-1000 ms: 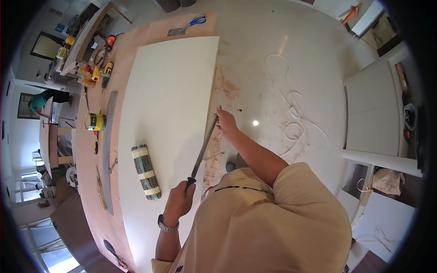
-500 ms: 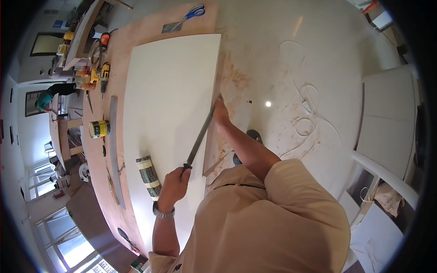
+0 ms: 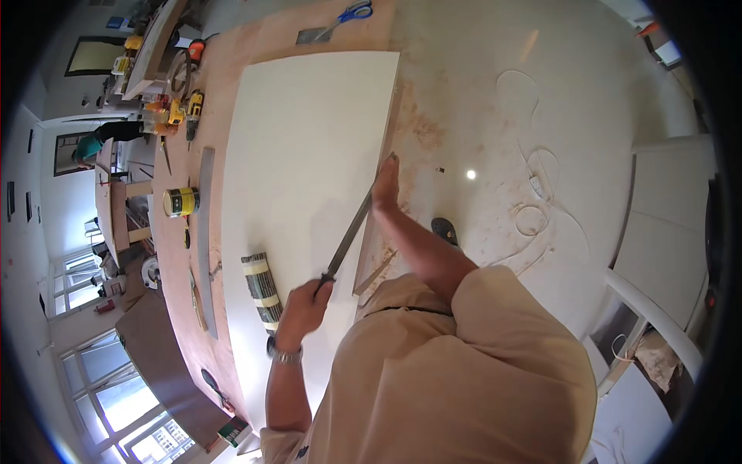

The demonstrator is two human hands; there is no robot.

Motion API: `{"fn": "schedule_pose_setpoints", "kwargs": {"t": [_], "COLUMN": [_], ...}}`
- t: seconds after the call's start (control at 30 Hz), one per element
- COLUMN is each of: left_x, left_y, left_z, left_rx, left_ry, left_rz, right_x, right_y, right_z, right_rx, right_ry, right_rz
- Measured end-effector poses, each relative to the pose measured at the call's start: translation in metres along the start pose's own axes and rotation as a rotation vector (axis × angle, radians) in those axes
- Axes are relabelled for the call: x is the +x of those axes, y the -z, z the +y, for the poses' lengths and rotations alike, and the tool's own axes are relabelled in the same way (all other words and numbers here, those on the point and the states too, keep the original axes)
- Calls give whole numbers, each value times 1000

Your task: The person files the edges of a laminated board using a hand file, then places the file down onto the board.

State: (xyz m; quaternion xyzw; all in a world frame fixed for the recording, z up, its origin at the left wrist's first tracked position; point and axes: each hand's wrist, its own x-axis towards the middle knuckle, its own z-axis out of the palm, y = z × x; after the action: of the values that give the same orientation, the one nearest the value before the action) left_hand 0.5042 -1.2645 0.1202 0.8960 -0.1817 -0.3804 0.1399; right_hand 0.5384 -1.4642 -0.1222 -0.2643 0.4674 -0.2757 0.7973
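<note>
the long dark file [image 3: 352,238] lies slantwise at the long right edge of the pale panel [image 3: 301,139], its handle in the closed left hand [image 3: 303,311] and its far end at the right hand [image 3: 386,185], whose fingers look extended along it. left of the file, the panel's flat face runs across to a striped roll [image 3: 263,292]; right of the edge, floor [image 3: 479,100] opens out. the right hand covers the file's far end, so its grip there is hard to tell; the left forearm and beige shirt [image 3: 456,363] hide the panel's near part, and blue-handled scissors [image 3: 357,11] sit near the top of the view. the panel rests on a reddish board [image 3: 239,50], with a metal strip [image 3: 205,240], a yellow-and-black can [image 3: 181,202] and a drill [image 3: 195,112] along its left side. a white cable [image 3: 533,185] loops over the dusty floor; another person [image 3: 97,141] bends at a far bench.
</note>
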Motion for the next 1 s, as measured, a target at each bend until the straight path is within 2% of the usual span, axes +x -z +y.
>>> {"fn": "schedule_pose_setpoints", "kwargs": {"t": [0.07,0.13,0.23,0.27,0.33,0.57,0.63,0.67,0.77,0.83,0.9,0.93,1.0], "left_x": [14,24,-8,-25,-49,-3,-2,-13,-62,-73,-52,-35,-13], "left_y": [-13,-24,-10,-3,9,-29,-28,-20,4,7,-16,-32,-52], "left_z": [1,12,11,13,19,-23,-25,-24,-11,-12,-34,-48,-56], "left_rx": [12,55,51,31,-13,88,104,92,52,42,99,122,171], "left_ry": [-48,-93,-123,-58,64,-136,-167,-121,6,66,-53,-128,-203], "left_rz": [-17,-6,26,12,-4,-25,-24,-18,-15,-26,-1,7,-13], "right_x": [28,25,5,-4,-22,4,-6,-19,-59,-52,-54,-61,-54], "right_y": [23,24,17,16,9,47,39,32,15,24,30,37,47], "right_z": [15,4,-3,-4,3,46,35,31,13,37,48,36,54], "right_rx": [-106,-9,158,213,112,-242,-88,-9,-69,-86,-100,-159,-125], "right_ry": [-65,-44,-40,-43,0,-118,-111,-116,-40,-1,32,-174,-148], "right_rz": [30,-60,-176,-211,-171,13,-16,-26,-113,-77,-51,-4,-24]}}
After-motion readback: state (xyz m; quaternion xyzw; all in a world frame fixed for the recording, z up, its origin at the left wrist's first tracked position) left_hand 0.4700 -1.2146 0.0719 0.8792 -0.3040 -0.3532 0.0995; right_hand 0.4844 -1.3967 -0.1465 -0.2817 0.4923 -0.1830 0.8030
